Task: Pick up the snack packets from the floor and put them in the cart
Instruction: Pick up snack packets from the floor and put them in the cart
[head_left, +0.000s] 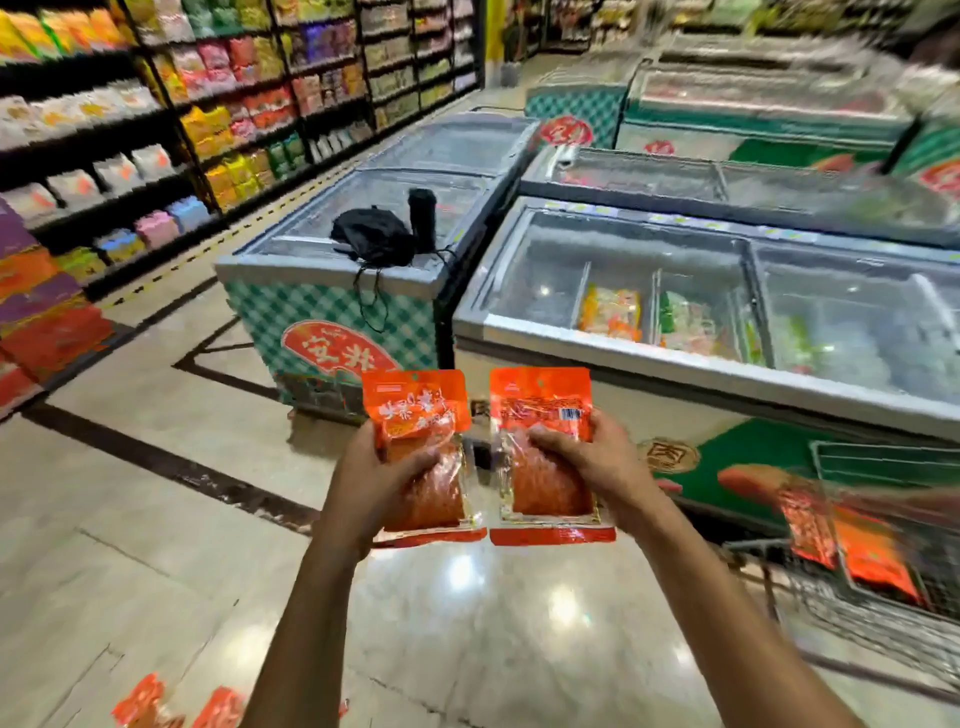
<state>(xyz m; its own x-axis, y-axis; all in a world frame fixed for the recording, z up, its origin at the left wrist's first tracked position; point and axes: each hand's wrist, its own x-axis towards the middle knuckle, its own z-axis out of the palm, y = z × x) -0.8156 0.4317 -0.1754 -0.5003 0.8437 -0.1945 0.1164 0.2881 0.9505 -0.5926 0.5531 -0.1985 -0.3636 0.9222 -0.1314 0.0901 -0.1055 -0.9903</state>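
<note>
two orange snack packets (423, 457) upright, side by side

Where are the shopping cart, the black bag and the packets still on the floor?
cart (878, 631), head view, wire side.
black bag (375, 240), head view, its middle.
floor packets (143, 701), head view, leftmost packet.

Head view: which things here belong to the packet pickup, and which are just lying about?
Job: left hand and right hand, each holding a packet; packets on the floor; cart.
Lying about: black bag, freezers, stocked shelves.

Glossy tiled floor (156, 519), chest freezers (675, 322), stocked shelves (130, 130).
</note>
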